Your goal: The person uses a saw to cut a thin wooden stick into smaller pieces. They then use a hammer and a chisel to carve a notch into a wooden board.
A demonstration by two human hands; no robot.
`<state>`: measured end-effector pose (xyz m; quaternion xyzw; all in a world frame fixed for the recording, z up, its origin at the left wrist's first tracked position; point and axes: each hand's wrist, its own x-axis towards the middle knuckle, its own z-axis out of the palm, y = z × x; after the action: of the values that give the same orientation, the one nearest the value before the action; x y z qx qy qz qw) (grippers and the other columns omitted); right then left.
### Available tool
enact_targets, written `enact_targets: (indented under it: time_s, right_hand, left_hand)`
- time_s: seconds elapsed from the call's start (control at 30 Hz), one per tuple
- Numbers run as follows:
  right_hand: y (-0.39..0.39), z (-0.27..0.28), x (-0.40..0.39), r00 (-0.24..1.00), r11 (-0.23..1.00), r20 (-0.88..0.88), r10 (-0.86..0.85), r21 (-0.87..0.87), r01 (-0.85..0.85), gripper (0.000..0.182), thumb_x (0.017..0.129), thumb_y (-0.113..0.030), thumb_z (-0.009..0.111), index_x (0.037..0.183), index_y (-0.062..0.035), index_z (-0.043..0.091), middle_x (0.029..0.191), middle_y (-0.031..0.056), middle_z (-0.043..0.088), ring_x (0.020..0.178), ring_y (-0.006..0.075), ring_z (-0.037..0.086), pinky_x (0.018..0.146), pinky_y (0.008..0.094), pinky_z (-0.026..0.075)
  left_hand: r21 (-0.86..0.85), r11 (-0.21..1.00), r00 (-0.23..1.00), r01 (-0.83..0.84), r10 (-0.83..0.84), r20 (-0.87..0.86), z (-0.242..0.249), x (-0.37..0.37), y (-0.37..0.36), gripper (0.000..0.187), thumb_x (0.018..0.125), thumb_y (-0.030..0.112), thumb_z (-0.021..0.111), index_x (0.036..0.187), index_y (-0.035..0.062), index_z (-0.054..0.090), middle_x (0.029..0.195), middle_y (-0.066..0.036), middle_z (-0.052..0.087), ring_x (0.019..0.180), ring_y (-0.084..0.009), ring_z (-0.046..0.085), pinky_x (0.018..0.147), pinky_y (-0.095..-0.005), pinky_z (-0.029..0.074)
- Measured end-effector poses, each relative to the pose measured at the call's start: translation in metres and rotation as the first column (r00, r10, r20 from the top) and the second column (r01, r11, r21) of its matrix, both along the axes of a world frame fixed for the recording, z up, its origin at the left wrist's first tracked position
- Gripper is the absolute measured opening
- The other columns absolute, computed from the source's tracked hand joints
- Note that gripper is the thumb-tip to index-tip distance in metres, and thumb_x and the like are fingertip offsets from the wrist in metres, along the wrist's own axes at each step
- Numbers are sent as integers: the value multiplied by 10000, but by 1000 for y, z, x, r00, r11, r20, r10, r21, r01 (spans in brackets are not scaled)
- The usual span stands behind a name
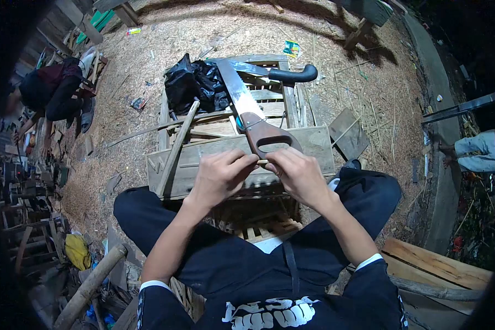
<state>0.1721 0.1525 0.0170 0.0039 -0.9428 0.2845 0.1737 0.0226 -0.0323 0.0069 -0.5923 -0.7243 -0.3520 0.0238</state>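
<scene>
Left hand: the left hand (221, 175) is curling its fingers and pinching one end of a thin little stick (262, 161). The thumb is tucking under, so part of the grip is hiding.
Right hand: the right hand (298, 175) is closing its fingertips on the other end of the same stick. The two hands are nearly touching.
Stick: it is peeking out only in the small gap between the hands. Most of it is hiding under the fingers, so it is hard to tell how long it is.
Saw: a hand saw (249, 111) is lying just past the hands, its brown handle almost touching the knuckles and its shiny blade pointing away.
Crate: a wooden crate (313, 144) is sitting under the hands and holding the saw. The hands are covering part of its near edge.
Big knife: a knife with a black handle (289, 74) is lying farther out, past the saw. The saw blade is crossing over part of it.
Black bag: a crumpled black bag (195, 83) is sitting far out, on the left hand's side. What is inside is hiding.
Other people: a bending person (52, 91) is working far to the left, partly lost in the dark. A leg (474, 153) is showing far to the right, the rest cut off by the picture's edge.
</scene>
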Motion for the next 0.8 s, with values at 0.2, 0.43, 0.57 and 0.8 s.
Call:
enact_targets:
  time_s: [0.2,0.43,0.57,0.8]
  right_hand:
    - [-3,-14,-5,999,988,-14,-40,151,42,167,989,-210,682,1058,-61,653,921,98,672,902,278,697,682,416,566]
    - [-13,-18,-13,990,988,84,-113,119,102,142,959,-119,681,1082,-67,632,909,112,655,805,339,701,623,461,544]
    - [-19,-23,-19,982,980,74,-174,112,166,157,936,-90,678,1086,-105,634,899,108,638,733,369,688,592,487,531]
    - [-29,-22,-23,967,965,79,-243,115,234,275,849,14,663,1084,-127,639,923,97,630,719,383,685,593,498,532]
  left_hand:
    - [-67,997,999,-23,26,45,-6,5,0,308,848,86,798,1152,94,756,905,-105,703,757,-305,692,638,-404,532]
    - [-80,988,991,-132,131,-21,-5,10,-2,348,805,57,782,1147,116,771,884,-73,716,761,-285,694,625,-414,522]
    - [-65,981,983,-184,182,-37,-12,13,-2,294,853,141,772,1147,140,772,831,-61,669,743,-264,675,647,-423,521]
    - [-71,959,962,-273,271,-40,-8,19,-4,296,823,129,763,1119,139,769,839,-46,688,735,-259,678,648,-413,523]
